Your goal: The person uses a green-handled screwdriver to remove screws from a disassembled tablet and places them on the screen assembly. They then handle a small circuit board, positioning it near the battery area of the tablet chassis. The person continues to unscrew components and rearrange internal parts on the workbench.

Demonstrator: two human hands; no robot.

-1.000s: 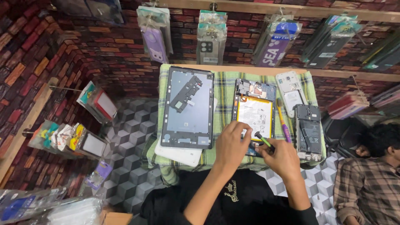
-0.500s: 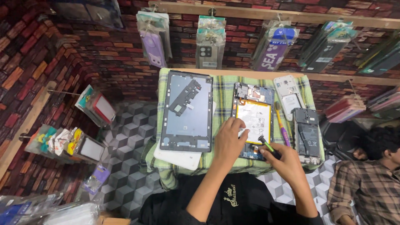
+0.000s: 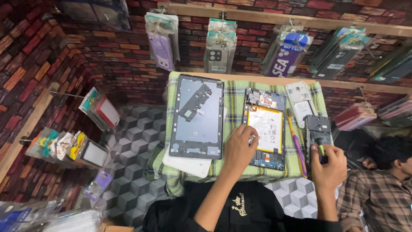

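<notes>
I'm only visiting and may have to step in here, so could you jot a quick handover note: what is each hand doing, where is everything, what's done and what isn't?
Left hand: fingertips resting on the yellow battery of the opened tablet body, which lies on the green checked cloth.
Right hand: closed around a small tool with a green and yellow handle, at the lower end of the dark opened phone.
Also on the cloth: grey tablet frame on a white panel, a purple and yellow pen-like tool, a white opened phone.
Done: tablet opened, frame lying apart.
Left: battery and board are in place.
</notes>
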